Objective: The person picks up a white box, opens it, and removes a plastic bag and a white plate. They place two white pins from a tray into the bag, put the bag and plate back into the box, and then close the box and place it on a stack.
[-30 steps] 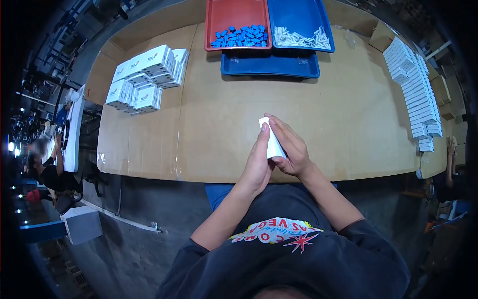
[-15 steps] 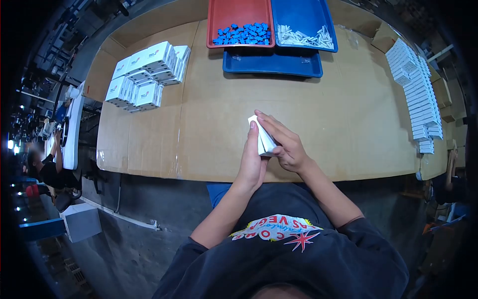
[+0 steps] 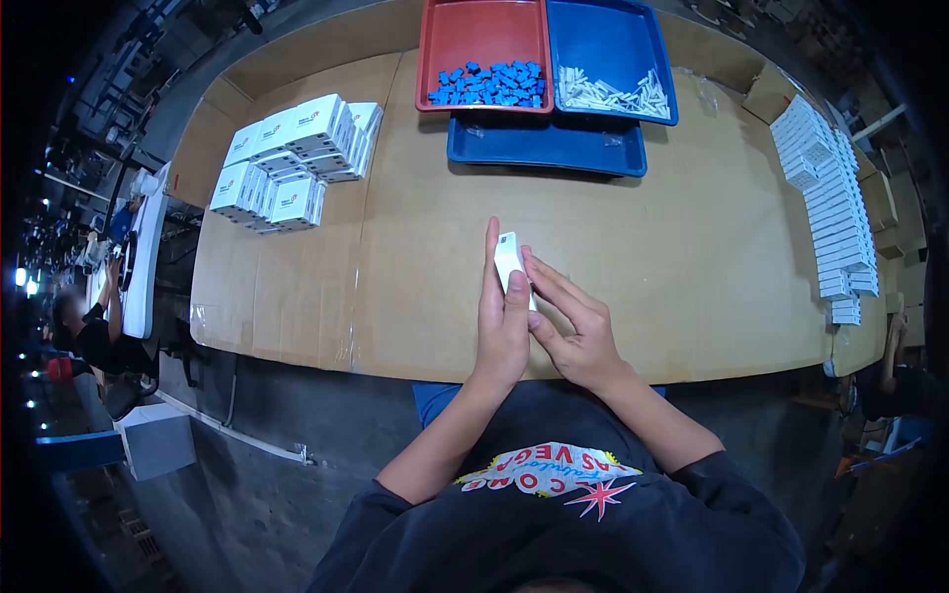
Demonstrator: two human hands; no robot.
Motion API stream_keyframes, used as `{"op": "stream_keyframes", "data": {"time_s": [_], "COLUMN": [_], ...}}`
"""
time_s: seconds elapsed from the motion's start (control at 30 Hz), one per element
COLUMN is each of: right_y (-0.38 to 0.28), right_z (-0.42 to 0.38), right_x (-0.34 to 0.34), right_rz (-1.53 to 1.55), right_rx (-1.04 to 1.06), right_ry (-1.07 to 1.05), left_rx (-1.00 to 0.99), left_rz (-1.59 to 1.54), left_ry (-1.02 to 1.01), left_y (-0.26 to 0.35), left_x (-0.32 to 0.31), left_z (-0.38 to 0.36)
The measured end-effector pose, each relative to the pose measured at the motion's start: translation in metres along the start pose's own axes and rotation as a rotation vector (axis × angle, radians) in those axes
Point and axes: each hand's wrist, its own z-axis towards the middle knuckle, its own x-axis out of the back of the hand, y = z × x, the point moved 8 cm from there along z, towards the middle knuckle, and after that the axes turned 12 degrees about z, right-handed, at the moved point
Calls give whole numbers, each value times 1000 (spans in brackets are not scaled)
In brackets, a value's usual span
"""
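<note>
A small white box (image 3: pixel 507 259) stands between my two hands, above the cardboard-covered table, with a small dark mark near its far end. My left hand (image 3: pixel 502 331) grips it along the left side, thumb on the near face and fingers stretched behind it. On the other side, my right hand (image 3: pixel 581 338) touches the box's right edge with thumb and fingertips. Part of the box is hidden behind my left thumb and my right fingers.
A red tray (image 3: pixel 482 40) of blue plastic pieces (image 3: pixel 494 85) and a blue tray (image 3: pixel 605 44) of white sticks (image 3: pixel 623 94) overlap another blue tray (image 3: pixel 544 150). White boxes are stacked left (image 3: pixel 297 148) and right (image 3: pixel 825 198). A person (image 3: pixel 99 331) sits at far left.
The white box has turned more upright and now shows its marked face. My left fingers have straightened, and my right hand has slid down along the box's edge. The view has tilted slightly.
</note>
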Motion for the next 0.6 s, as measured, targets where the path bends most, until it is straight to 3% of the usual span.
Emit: {"op": "stream_keyframes", "data": {"time_s": [0.13,0.3,0.6], "right_y": [-9,-11,-6], "right_z": [1,-2,3], "right_x": [-3,1,7], "right_rz": [-151,-201,12], "right_rx": [151,220,91], "right_ry": [-68,-66,-9], "left_rx": [-120,-121,-145], "left_rz": [99,60,-56], "left_ry": [18,1,-20], "left_y": [7,5,8], "left_x": [2,-1,0], "left_z": [1,-3,3]}}
